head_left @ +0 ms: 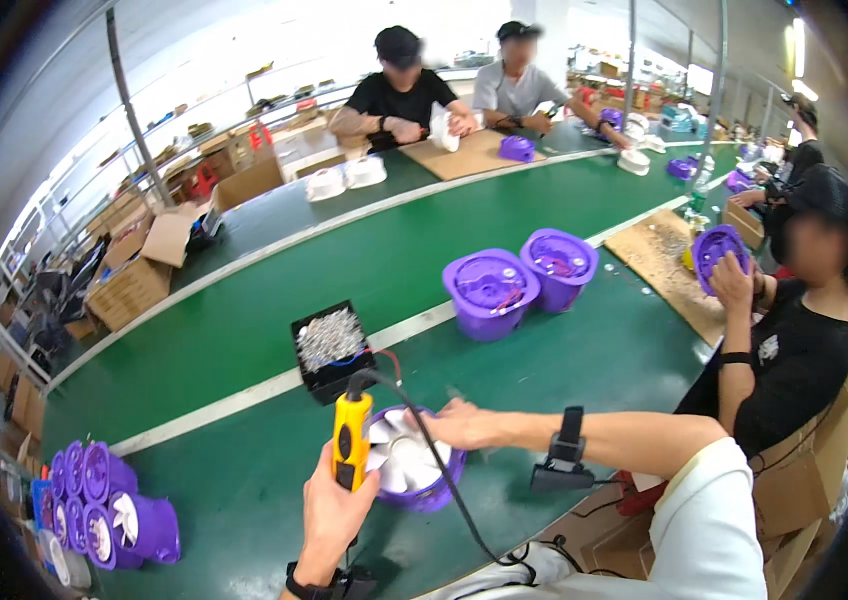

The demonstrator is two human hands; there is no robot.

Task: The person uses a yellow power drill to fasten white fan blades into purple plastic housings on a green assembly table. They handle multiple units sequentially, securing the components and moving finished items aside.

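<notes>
My left hand [336, 512] is wrapped around a yellow electric screwdriver [351, 440], held upright with its black cable [439, 455] looping from the top down to the right. Just behind it stands a round purple housing [452, 488] with a white bladed fan [404, 468] inside. My right hand [462, 426] reaches over the housing's far right rim, close to the blades. Its fingers are smeared by motion, so their grip is hidden. Beyond the housing sits a black box [319, 383] filled with small metal screws [332, 338]; red and blue wires lie by it.
Two purple housings [490, 318] stand farther off on the green bench. More purple housings [152, 528] are stacked at the left edge. A co-worker [789, 345] at the right handles a purple part [719, 258] beside a wooden board [659, 262]. Two people work across the bench.
</notes>
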